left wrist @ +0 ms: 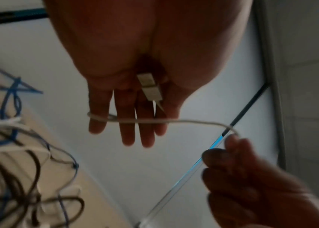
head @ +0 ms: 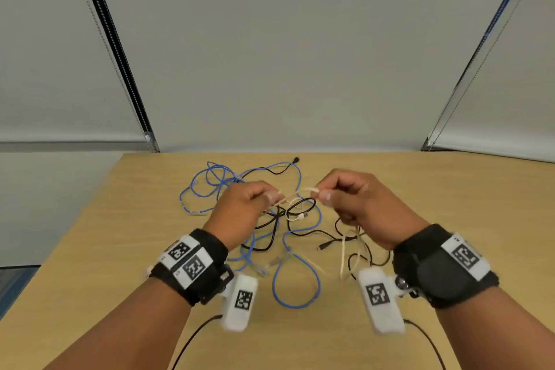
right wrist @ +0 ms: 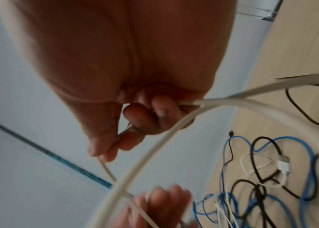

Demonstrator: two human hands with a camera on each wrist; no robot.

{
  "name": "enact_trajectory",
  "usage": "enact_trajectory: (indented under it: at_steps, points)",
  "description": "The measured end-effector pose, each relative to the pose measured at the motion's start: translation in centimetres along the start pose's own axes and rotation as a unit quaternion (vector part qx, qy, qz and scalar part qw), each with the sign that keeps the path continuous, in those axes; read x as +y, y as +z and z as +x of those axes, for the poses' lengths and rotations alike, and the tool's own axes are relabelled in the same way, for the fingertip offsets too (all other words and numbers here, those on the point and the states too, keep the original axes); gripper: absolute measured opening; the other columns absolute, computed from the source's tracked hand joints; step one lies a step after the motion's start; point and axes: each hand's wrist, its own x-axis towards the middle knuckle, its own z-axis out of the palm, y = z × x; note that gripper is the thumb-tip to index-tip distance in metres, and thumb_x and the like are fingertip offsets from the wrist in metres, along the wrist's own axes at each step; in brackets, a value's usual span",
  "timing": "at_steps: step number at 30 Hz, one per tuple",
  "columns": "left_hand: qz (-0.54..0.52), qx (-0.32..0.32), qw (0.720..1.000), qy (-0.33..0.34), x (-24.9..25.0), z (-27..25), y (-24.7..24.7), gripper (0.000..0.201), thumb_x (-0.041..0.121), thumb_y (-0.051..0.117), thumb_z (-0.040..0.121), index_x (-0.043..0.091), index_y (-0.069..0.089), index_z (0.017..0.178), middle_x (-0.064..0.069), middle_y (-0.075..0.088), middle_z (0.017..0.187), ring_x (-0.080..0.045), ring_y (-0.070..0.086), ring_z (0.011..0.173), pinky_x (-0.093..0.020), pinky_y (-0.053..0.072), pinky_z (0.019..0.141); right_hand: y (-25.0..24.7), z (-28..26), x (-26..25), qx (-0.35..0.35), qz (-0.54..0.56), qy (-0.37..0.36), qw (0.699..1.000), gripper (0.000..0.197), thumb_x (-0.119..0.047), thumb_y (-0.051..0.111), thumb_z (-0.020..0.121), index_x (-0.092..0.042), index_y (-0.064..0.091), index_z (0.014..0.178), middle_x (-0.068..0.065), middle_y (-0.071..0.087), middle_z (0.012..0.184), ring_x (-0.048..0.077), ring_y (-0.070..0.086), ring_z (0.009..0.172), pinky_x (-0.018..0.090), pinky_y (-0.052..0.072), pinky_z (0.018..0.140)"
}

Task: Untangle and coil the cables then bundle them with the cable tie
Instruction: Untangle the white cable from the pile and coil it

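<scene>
A tangle of blue cable (head: 295, 288), black cable (head: 271, 237) and white cable lies on the wooden table (head: 120, 234). Both hands hover above it, a thin white cable (head: 295, 192) stretched between them. My left hand (head: 270, 197) holds that cable; in the left wrist view it runs across the fingers (left wrist: 131, 123), with its USB plug (left wrist: 150, 86) against the palm. My right hand (head: 322, 194) pinches the same cable between thumb and finger (right wrist: 131, 131). More cream strands (head: 344, 258) hang below its lower fingers, one flat with a pointed end (right wrist: 301, 78).
Another white USB plug (right wrist: 283, 163) lies among the black and blue loops. Grey blinds stand behind the table's far edge. Bare wood lies left and right of the tangle. Thin black leads run from my wrist cameras (head: 380, 300) toward me.
</scene>
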Motion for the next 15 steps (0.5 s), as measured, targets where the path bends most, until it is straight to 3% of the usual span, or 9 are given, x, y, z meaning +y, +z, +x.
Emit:
enact_trajectory:
  at_steps: [2, 3, 5, 7, 10, 12, 15]
  points:
    - [-0.046, -0.091, 0.995, -0.008, 0.3, -0.9, 1.0, 0.024, 0.019, 0.055, 0.097, 0.013, 0.078, 0.089, 0.006, 0.078, 0.088, -0.003, 0.06, 0.071, -0.025, 0.044, 0.073, -1.5, 0.7, -0.2, 0.072, 0.007, 0.012, 0.997, 0.008, -0.017, 0.069, 0.09, -0.014, 0.072, 0.083, -0.008, 0.056, 0.065, 0.01, 0.032, 0.052, 0.024, 0.025, 0.047]
    - [-0.077, -0.124, 0.989, -0.017, 0.7, -1.2, 1.4, 0.027, 0.02, 0.053, 0.097, 0.008, 0.074, 0.087, -0.001, 0.079, 0.089, -0.011, 0.061, 0.074, -0.029, 0.046, 0.074, -2.1, 1.0, -0.2, 0.096, 0.008, 0.021, 0.995, 0.01, -0.013, 0.068, 0.092, -0.013, 0.072, 0.083, -0.007, 0.051, 0.063, 0.012, 0.031, 0.053, 0.026, 0.024, 0.048]
    - [-0.165, -0.171, 0.97, -0.052, 1.7, -1.7, 1.8, 0.03, 0.019, 0.048, 0.102, 0.005, 0.066, 0.083, -0.013, 0.076, 0.087, -0.032, 0.071, 0.094, -0.05, 0.052, 0.087, -2.6, 1.4, 0.1, 0.124, 0.014, 0.035, 0.992, 0.012, -0.012, 0.067, 0.093, -0.014, 0.073, 0.084, -0.008, 0.047, 0.061, 0.011, 0.03, 0.053, 0.027, 0.023, 0.047]
    - [-0.284, -0.201, 0.934, -0.077, 2.6, -2.0, 1.6, 0.029, 0.019, 0.047, 0.102, 0.009, 0.06, 0.079, -0.019, 0.073, 0.086, -0.044, 0.068, 0.11, -0.049, 0.053, 0.096, -2.5, 1.6, 0.5, 0.139, 0.017, 0.043, 0.989, 0.011, -0.013, 0.069, 0.092, -0.016, 0.075, 0.083, -0.005, 0.05, 0.063, 0.011, 0.029, 0.051, 0.026, 0.022, 0.045]
    - [-0.422, -0.194, 0.883, -0.072, 3.7, -2.0, 0.8, 0.026, 0.019, 0.047, 0.1, 0.009, 0.057, 0.078, -0.032, 0.07, 0.106, -0.052, 0.059, 0.121, -0.058, 0.045, 0.105, -1.8, 1.4, 1.6, 0.126, 0.002, 0.064, 0.99, 0.008, -0.014, 0.071, 0.091, -0.014, 0.074, 0.084, 0.009, 0.055, 0.074, 0.011, 0.029, 0.049, 0.022, 0.024, 0.041]
    - [-0.492, -0.172, 0.852, -0.053, 4.0, -1.6, 0.3, 0.027, 0.02, 0.045, 0.101, 0.007, 0.054, 0.079, -0.036, 0.064, 0.122, -0.051, 0.055, 0.127, -0.061, 0.042, 0.108, -0.8, 1.0, 2.5, 0.084, 0.009, 0.09, 0.992, 0.009, -0.016, 0.068, 0.094, -0.014, 0.074, 0.087, 0.006, 0.059, 0.073, 0.012, 0.03, 0.048, 0.021, 0.025, 0.041]
    - [-0.567, -0.108, 0.816, -0.03, 4.2, -0.6, 0.1, 0.028, 0.024, 0.042, 0.103, 0.008, 0.053, 0.083, -0.03, 0.063, 0.131, -0.045, 0.054, 0.131, -0.059, 0.046, 0.106, 1.5, 0.6, 3.4, 0.024, 0.019, 0.115, 0.993, 0.012, -0.018, 0.063, 0.098, -0.021, 0.075, 0.096, 0.001, 0.06, 0.068, 0.012, 0.038, 0.046, 0.023, 0.029, 0.043]
